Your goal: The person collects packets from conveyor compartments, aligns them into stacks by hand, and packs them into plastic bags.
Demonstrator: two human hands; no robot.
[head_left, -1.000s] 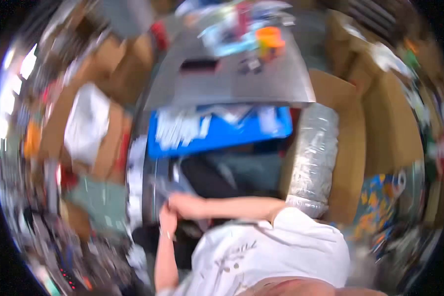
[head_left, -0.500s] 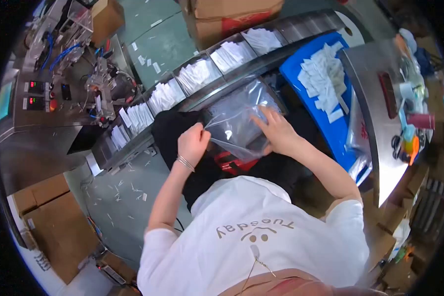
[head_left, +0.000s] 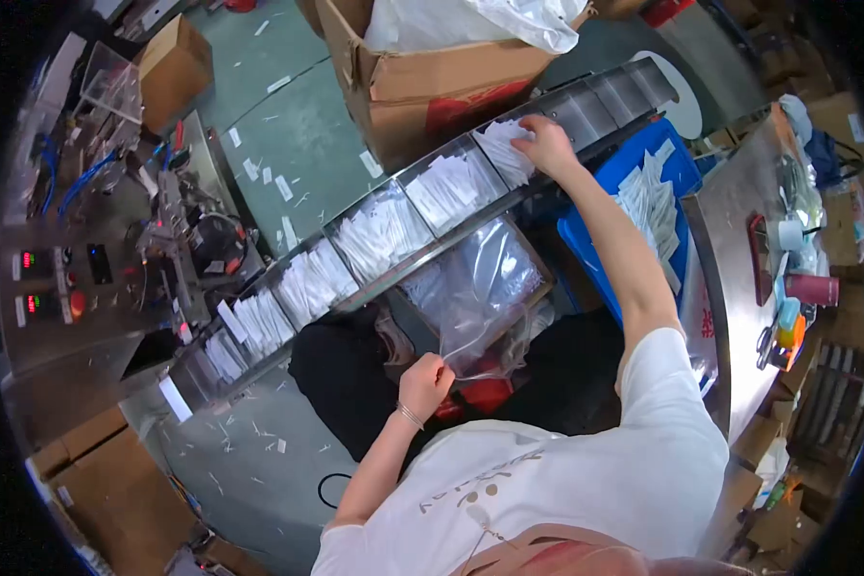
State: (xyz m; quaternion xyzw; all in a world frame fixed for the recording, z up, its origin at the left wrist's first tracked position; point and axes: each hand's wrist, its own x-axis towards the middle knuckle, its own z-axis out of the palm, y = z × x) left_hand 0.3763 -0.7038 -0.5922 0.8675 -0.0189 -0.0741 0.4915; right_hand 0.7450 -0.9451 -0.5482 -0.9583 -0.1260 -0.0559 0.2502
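My left hand is closed on the edge of a clear plastic bag, low in front of my lap. The bag lies over an open cardboard box and has white pieces visible through it. My right hand reaches up to the segmented metal conveyor. Its fingers curl onto the slim white packets in the last filled compartment. Part of the grip is hidden behind the hand.
More white packets fill the compartments to the left. A blue bin holding white pieces stands at right, beside a metal table. Behind the conveyor is a large carton; a machine stands at left.
My right hand has left the bag and moved up to the packets on the conveyor. My left hand, still on the bag, is lower and further right. The view has shifted too.
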